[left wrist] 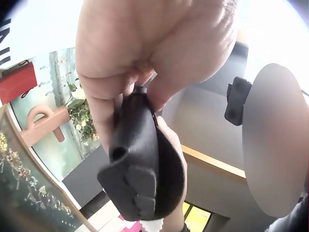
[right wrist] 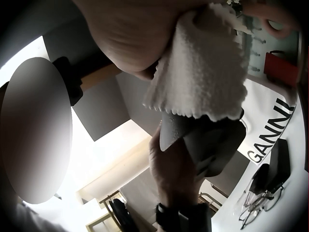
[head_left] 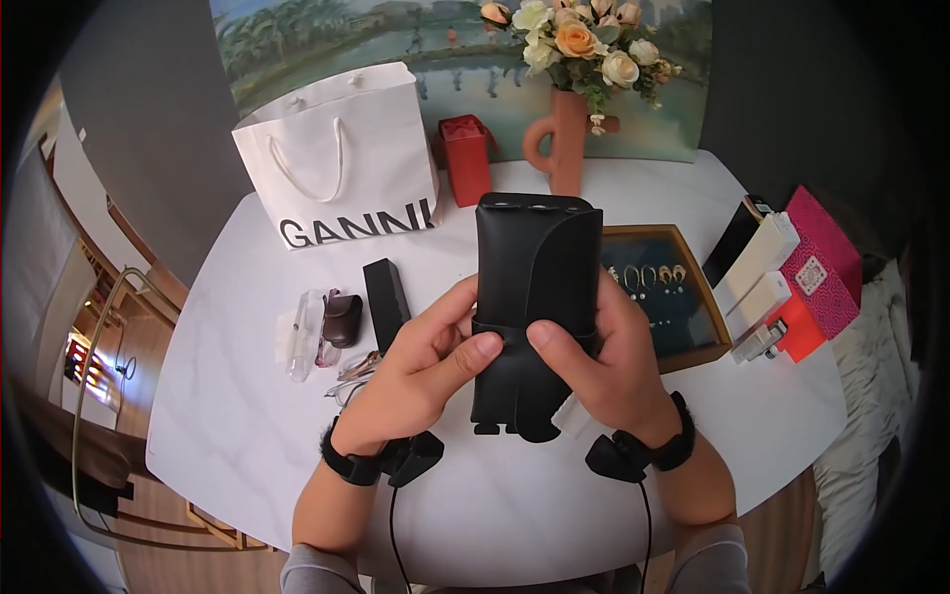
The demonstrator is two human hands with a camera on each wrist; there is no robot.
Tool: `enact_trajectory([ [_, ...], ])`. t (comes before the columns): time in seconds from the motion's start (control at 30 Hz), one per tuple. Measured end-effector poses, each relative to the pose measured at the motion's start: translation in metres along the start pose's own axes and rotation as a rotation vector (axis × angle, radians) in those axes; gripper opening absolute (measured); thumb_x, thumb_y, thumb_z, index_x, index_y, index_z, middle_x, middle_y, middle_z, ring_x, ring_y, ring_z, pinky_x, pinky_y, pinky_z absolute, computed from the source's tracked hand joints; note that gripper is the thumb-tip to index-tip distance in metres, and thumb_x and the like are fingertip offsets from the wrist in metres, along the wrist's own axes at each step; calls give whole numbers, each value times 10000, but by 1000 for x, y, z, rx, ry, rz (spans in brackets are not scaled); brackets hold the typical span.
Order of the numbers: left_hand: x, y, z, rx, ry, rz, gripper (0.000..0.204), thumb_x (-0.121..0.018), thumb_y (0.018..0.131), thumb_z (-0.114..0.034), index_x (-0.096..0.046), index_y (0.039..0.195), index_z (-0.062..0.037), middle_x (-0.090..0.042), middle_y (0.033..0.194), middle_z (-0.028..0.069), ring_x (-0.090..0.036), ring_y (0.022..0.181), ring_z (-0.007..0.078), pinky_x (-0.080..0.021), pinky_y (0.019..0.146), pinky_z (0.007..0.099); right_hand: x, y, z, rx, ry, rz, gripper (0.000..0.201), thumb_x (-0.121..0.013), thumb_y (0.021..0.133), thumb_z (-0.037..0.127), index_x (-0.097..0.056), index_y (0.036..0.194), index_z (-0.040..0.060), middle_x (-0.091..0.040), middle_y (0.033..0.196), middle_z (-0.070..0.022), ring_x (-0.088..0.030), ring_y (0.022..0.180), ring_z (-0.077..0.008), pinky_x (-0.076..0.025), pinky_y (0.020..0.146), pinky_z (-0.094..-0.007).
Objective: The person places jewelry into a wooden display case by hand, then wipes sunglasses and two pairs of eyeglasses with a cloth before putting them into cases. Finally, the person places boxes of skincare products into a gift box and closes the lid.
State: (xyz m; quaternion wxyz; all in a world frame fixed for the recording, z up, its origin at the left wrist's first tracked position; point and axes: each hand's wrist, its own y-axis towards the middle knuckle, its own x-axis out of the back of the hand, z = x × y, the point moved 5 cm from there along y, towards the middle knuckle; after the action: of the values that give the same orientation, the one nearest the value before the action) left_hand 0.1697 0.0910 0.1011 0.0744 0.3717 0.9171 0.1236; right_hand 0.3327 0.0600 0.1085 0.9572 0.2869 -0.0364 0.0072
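Observation:
A black leather-like pouch [head_left: 539, 257] with a curved flap and a band across it is held upright between both hands. The left hand [head_left: 421, 371] grips its left side, thumb on the front by the band. Around its right side curl the fingers of the right hand [head_left: 614, 366], thumb pressed on the front. In the left wrist view the pouch [left wrist: 135, 154] shows its end with cut tabs. A pale cloth with a scalloped edge [right wrist: 198, 72] hangs from the right hand in the right wrist view, partly covering the pouch [right wrist: 217, 145].
Behind stand a white GANNI bag [head_left: 346, 168], a red box [head_left: 465, 163] and a flower vase [head_left: 567, 144]. Eyeglasses [head_left: 356, 368], a brown case [head_left: 341, 319] and a black box [head_left: 385, 297] lie left. Right are a jewellery tray [head_left: 693, 351] and several upright boxes [head_left: 757, 252].

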Motion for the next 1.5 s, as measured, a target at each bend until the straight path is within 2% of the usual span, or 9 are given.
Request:
enact_trajectory([
  [0.5,2,-3,4,35,72,-86,443,-556,1029,-100,-440,1445,-2,-528,846,-60,-383,721,8,-314,643,187,-3,-2,-4,-97,-50,82,448,-724,842,108,-541,1229,-23,-694,1041,-91,-649,913,-121,-525,826,-290],
  [0.6,8,-2,6,24,73,-179,423,-545,1025,-113,-457,1425,-10,-546,857,-52,-435,742,2,-352,670,175,-7,-1,-2,-10,-50,50,425,-718,873,114,-538,1231,-25,-692,1040,-80,-635,894,-110,-526,794,-288],
  [0.67,12,1,11,62,-195,-211,459,-510,1022,-121,-422,1454,6,-591,1300,86,-566,1117,110,-453,948,258,-11,-4,-7,-101,133,27,383,-682,936,175,-525,1212,-38,-703,957,-133,-691,822,-186,-535,725,-334],
  [0.8,5,6,27,120,-105,-306,390,-561,1034,-248,-496,1339,-14,-618,1148,45,-564,1043,75,-450,916,222,-12,-4,-30,-126,-198,68,453,-603,997,322,-479,1188,-70,-653,749,-250,-681,714,-431,-520,641,-440],
  [0.93,63,13,38,152,-180,-603,317,-564,1032,-251,-542,1228,-3,-648,1098,71,-645,974,147,-547,847,295,-23,-14,-43,-345,-321,186,518,-605,987,375,-443,1202,-68,-653,733,-246,-673,710,-444,-519,638,-460],
  [1.07,126,44,70,270,-91,-630,332,-558,1030,-230,-545,1213,46,-669,1076,117,-684,931,203,-587,811,335,-54,-33,-44,-235,-354,504,388,-624,956,281,-540,1128,-58,-674,796,-255,-679,783,-440,-523,700,-497],
  [1.3,146,69,133,655,226,-638,471,-611,984,-149,-458,1374,67,-606,1270,218,-625,1120,270,-529,947,392,-58,-40,-22,-129,-319,472,304,-653,946,253,-591,1078,-14,-641,664,-151,-648,626,-361,-484,589,-443],
  [1.43,163,74,110,208,907,-566,579,-641,921,-124,-425,1453,-52,-565,1344,226,-516,1266,332,-426,1049,413,-48,-34,-3,-77,-201,442,179,-589,897,109,-559,1011,-26,-639,814,-207,-636,733,-400,-483,663,-468],
  [1.5,165,62,80,249,926,-445,499,-657,915,-135,-515,1374,-3,-599,1322,180,-554,1239,280,-443,1026,371,-45,-32,1,-44,-131,429,126,-548,873,57,-532,960,-33,-622,879,-235,-623,828,-433,-486,734,-498],
])
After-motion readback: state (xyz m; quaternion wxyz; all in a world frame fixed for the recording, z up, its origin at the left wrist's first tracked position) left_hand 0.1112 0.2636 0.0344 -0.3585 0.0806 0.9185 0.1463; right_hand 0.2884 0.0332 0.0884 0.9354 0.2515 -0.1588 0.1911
